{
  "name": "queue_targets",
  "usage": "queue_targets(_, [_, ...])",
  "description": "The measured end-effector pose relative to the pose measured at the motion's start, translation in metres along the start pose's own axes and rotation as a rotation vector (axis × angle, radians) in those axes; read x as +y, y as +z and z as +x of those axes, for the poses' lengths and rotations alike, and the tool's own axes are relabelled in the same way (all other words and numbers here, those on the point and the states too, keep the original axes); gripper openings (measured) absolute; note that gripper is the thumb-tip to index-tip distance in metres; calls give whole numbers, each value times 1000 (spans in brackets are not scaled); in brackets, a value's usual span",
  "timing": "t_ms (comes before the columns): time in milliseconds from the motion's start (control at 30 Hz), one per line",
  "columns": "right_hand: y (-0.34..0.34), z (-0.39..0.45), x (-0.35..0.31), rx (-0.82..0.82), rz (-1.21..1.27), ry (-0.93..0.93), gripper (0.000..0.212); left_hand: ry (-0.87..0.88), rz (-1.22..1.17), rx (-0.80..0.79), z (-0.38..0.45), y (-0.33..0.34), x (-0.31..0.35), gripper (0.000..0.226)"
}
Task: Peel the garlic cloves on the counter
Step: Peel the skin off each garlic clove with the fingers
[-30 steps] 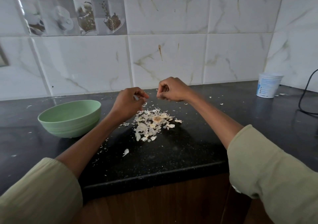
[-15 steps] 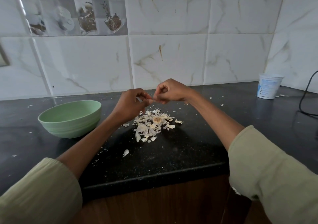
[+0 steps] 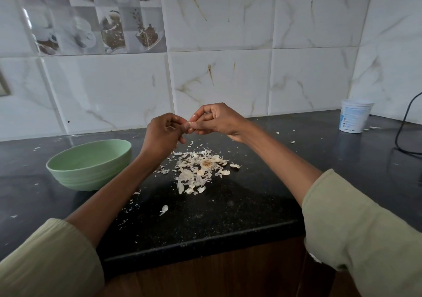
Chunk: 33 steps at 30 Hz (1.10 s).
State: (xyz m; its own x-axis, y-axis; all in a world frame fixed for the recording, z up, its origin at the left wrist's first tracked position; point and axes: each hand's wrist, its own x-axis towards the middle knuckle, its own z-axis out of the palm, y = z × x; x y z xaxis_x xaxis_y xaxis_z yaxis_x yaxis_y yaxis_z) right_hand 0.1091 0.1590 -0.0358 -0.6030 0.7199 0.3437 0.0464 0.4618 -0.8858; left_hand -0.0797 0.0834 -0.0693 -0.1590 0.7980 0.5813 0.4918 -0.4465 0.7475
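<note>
Both hands are raised above the black counter (image 3: 228, 210), fingertips meeting. My left hand (image 3: 163, 134) and my right hand (image 3: 217, 119) both pinch a small garlic clove (image 3: 190, 125), of which only a pale sliver shows between the fingers. Below them lies a pile of white garlic skins (image 3: 198, 171) with a brownish root end in its middle. A single skin flake (image 3: 164, 209) lies nearer the front edge.
A pale green bowl (image 3: 90, 163) stands on the counter to the left of the pile. At the far right stand a white plastic tub (image 3: 355, 116) and a black cable (image 3: 404, 125). A tiled wall closes the back; the counter's front edge runs below my arms.
My hands came together from slightly apart and rose a little. The right hand's fingers now meet the left hand's at the clove.
</note>
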Motion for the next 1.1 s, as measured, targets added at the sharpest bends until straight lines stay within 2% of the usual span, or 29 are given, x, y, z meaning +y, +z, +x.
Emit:
queue_targets(200, [-6, 0, -3, 12, 4, -10, 30, -32, -74, -34, 1, -1, 3, 16])
queue_targets(600, [-2, 1, -1, 43, -43, -30, 25, 24, 89, -41, -3, 1, 7, 15])
queue_targets(833, [-9, 2, -3, 37, 130, -1, 26, 50, 201, -109, -3, 1, 4, 2])
queue_targets(967, [-8, 1, -5, -1, 78, -11, 27, 44, 186, -100, -3, -3, 5, 16])
queue_targets(1100, [-9, 1, -5, -2, 31, -24, 27, 4, 66, -83, -1, -6, 9, 19])
